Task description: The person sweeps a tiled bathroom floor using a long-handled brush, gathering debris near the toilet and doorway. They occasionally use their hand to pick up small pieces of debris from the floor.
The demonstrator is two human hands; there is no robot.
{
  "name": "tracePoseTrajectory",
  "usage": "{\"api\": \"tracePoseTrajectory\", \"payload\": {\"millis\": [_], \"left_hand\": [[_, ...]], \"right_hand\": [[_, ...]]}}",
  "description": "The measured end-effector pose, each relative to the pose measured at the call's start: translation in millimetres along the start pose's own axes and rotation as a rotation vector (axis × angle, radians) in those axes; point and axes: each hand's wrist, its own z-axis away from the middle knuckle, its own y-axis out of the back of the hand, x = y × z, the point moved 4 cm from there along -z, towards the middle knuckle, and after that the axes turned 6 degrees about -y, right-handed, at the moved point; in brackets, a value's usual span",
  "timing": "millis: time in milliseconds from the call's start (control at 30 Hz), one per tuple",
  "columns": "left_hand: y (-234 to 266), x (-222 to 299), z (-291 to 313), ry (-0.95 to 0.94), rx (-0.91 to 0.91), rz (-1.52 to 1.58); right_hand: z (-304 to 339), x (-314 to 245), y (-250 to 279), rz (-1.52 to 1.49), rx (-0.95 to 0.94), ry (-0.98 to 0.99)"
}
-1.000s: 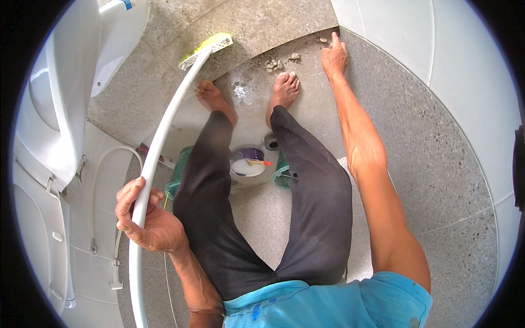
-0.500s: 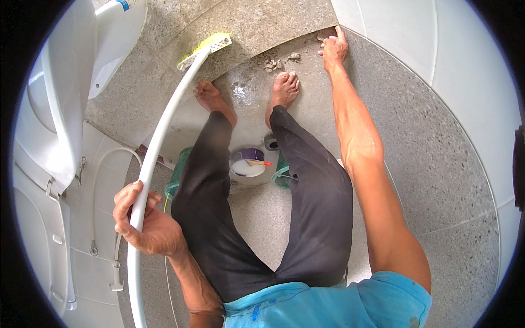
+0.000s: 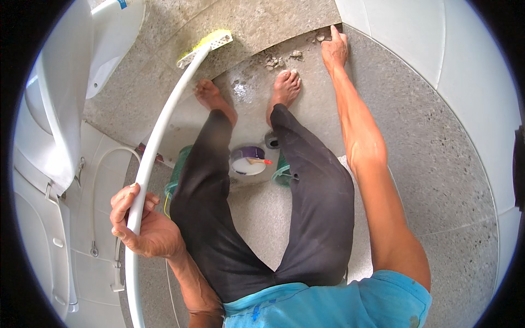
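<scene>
My left hand (image 3: 150, 227) is wrapped round the long white handle (image 3: 156, 139) of a scrub brush. The brush's white head with yellow bristles (image 3: 205, 48) rests on the floor tiles at the far side, beyond my feet. My right arm reaches far forward. At its end my right hand (image 3: 334, 52) stretches its index finger to the exposed edge of the raised floor tile (image 3: 295, 22), close to the wall corner. The thumb and other fingers show only in part, and I see nothing held in them. Loose mortar crumbs (image 3: 273, 63) lie beside that edge, left of the hand.
Between my legs stand a purple tub (image 3: 247, 159) of white stuff with a small red-tipped paintbrush (image 3: 258, 161), a dark roll (image 3: 271, 140) and green buckets (image 3: 282, 174). White bathroom fixtures (image 3: 54, 126) and a hose (image 3: 98, 164) are at left. A pale wall (image 3: 404, 33) curves along the right.
My right index finger has shifted slightly left along the tile edge. My left hand and the brush handle have moved a little left; the brush head has stayed nearly in place.
</scene>
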Motion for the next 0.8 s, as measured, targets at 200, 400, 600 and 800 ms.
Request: {"api": "tracePoseTrajectory", "payload": {"millis": [200, 400, 600, 800], "left_hand": [[-1.1, -0.9, -1.5, -0.001, 0.006, 0.006], [-1.1, -0.4, -2.2, -0.001, 0.01, 0.004], [1.0, -1.8, -1.8, -0.009, 0.001, -0.004], [-2.1, -1.0, -3.4, 0.012, 0.007, 0.001]], "right_hand": [[34.9, -18.8, -7.6, 0.063, -0.272, 0.267], [41.5, -13.4, 8.1, 0.066, -0.104, -0.005], [32.2, -2.9, 20.4, 0.226, -0.044, -0.225], [36.8, -1.2, 3.7, 0.092, -0.215, 0.262]]}}
